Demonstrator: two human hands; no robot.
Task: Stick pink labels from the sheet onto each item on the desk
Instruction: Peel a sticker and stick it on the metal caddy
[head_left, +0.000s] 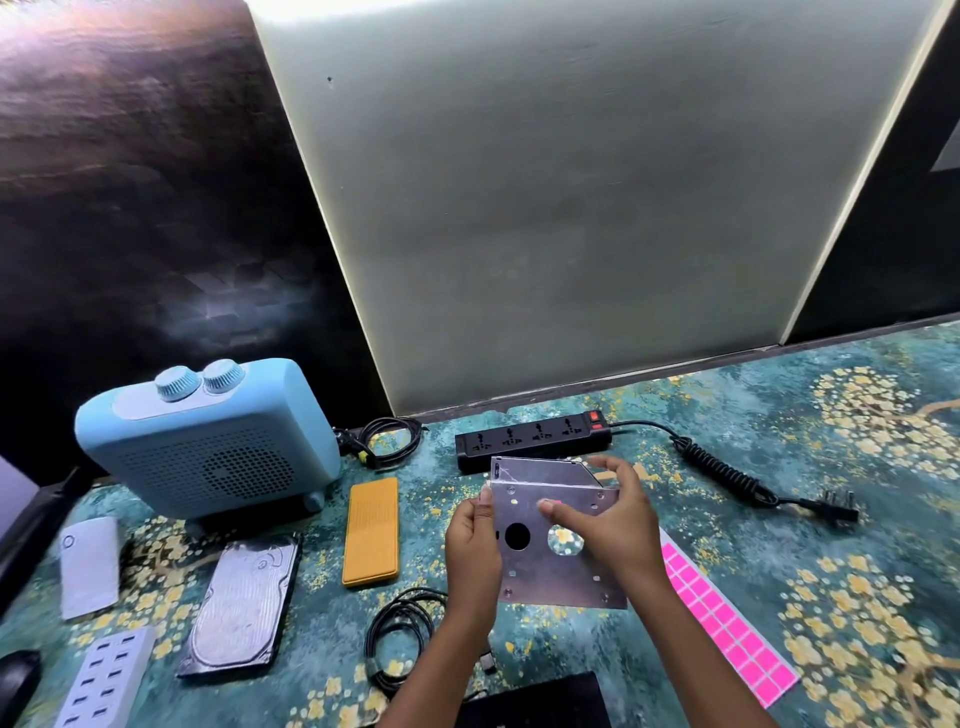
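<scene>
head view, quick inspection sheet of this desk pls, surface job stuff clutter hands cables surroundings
Surface: teal floral cloth, flat.
Job's things: metal bracket held off the desk, pink label on its face; label sheet lying at right.
Clutter: blue heater, hard drive, yellow case, power strip.
Hands: left hand grips the bracket's left edge; right hand pinches its top, thumb on the label.
Cables: coiled cord, plug lying loose at right; black cable bundle near centre.
Surroundings: pale wall panel behind.

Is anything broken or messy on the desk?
Nothing looks broken or spilled. The round holes in the metal plate look made that way. The left hand and right hand hold it.
</scene>
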